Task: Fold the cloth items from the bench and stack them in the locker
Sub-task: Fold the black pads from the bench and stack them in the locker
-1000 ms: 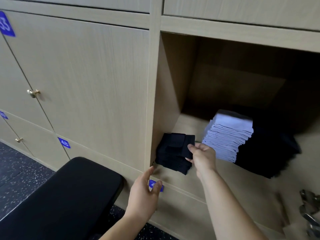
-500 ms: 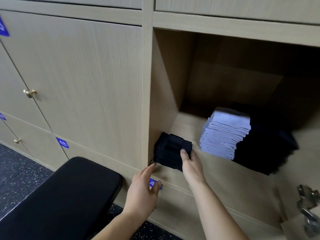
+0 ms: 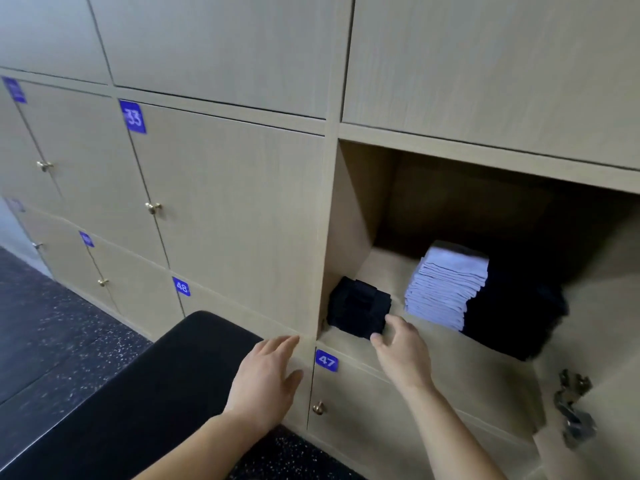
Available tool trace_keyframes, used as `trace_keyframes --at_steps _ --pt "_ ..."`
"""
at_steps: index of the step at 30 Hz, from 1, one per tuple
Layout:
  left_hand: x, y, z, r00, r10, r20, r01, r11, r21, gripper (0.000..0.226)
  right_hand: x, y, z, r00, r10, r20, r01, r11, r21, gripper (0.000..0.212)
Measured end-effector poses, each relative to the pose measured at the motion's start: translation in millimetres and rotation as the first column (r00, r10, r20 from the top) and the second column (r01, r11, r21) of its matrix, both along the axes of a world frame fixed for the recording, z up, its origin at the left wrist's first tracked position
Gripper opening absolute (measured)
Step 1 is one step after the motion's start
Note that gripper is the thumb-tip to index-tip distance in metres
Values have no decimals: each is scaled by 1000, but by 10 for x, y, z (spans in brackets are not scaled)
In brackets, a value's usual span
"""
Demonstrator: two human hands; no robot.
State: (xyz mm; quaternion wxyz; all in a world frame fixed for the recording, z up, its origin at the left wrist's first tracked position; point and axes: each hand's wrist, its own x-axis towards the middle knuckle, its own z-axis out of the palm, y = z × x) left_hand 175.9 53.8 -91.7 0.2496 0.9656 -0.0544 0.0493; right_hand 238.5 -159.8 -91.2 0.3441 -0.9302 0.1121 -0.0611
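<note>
A folded black cloth [image 3: 356, 308] lies in the open locker [image 3: 353, 209], in the front left corner of its floor. My right hand [image 3: 401, 351] is just right of it, with index fingertip and thumb touching the cloth's right edge and the fingers relaxed rather than curled round it. My left hand [image 3: 270, 375] hovers with straight fingers in front of the locker frame, holding nothing. A stack of several folded pale lavender cloths [image 3: 446, 285] stands in the middle of the locker, with a pile of dark cloths [image 3: 512, 313] against its right side.
The black padded bench [image 3: 138, 393] ends just below my left hand. Closed locker doors with brass knobs and blue number tags, such as 47 [image 3: 326, 360], surround the opening. The open door's metal hinge [image 3: 575, 410] is at the right edge. Dark speckled floor lies to the left.
My right hand has set the black cloth down in the locker's front left corner and loosened its grip. My left hand shifted left off the number tag. The view rose.
</note>
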Motion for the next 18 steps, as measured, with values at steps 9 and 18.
trace_keyframes --at_steps 9,18 --pt "-1235 974 423 986 155 52 -162 973 163 59 -1347 1015 554 906 418 73 -383 880 -283 56" --pt "-2731 2239 455 901 428 74 -434 883 179 57 -2358 2192 437 743 660 108 -625 743 -240 57"
